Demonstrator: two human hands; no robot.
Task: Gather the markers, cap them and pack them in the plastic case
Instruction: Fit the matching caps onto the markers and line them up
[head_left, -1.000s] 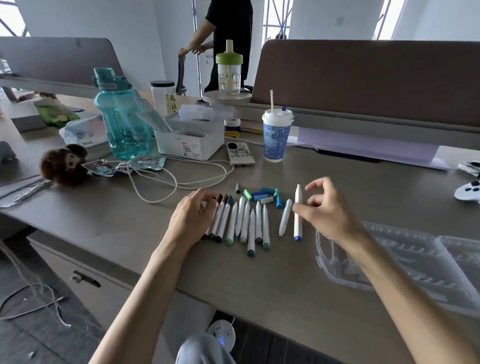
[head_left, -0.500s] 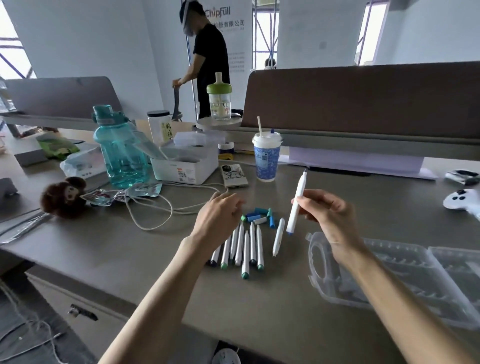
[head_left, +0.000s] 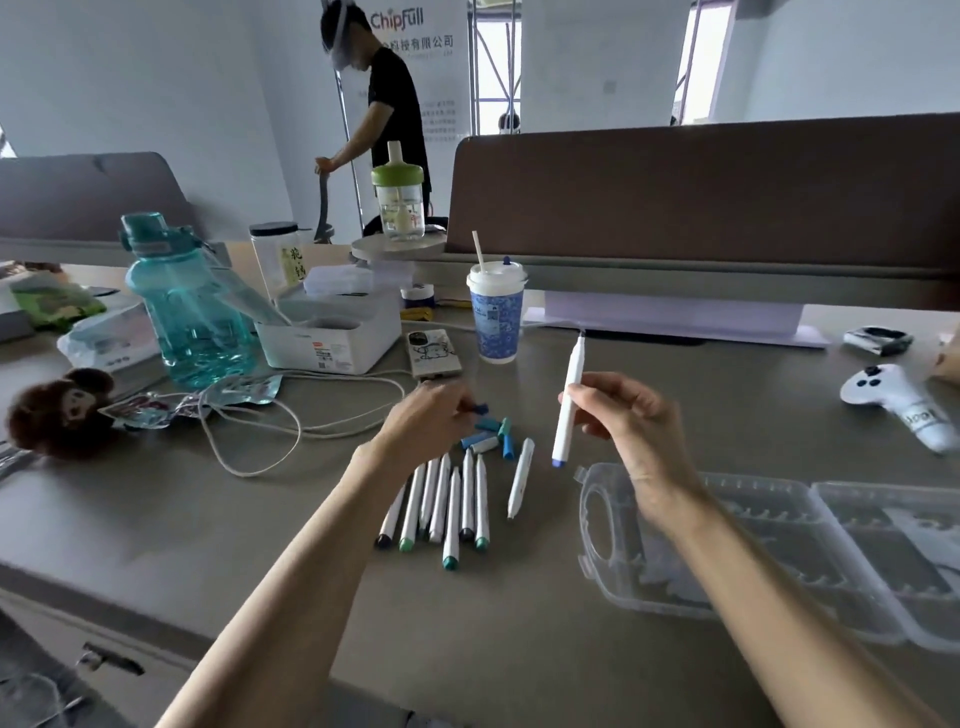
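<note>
My right hand (head_left: 631, 421) holds one white marker (head_left: 567, 402) upright above the desk, its uncapped tip pointing up and its blue end down. My left hand (head_left: 428, 418) pinches a dark blue cap (head_left: 480, 409) at the far side of the cap pile. Several loose blue and teal caps (head_left: 491, 434) lie beside it. Several white markers (head_left: 447, 506) lie in a row on the desk in front of my left wrist, with one more marker (head_left: 521, 477) lying apart to their right. The clear plastic case (head_left: 769, 561) lies open at the right.
A blue paper cup with a straw (head_left: 495, 317), a phone (head_left: 432, 353), a white box (head_left: 332, 332) and a teal water bottle (head_left: 189, 306) stand behind the markers. A white cable (head_left: 270, 436) loops at the left near a plush toy (head_left: 62, 410). A white controller (head_left: 898, 400) lies far right. A person stands behind the desk.
My right hand lifted the marker off the desk and raised it upright. My left hand moved from the marker row to the cap pile and took a dark blue cap.
</note>
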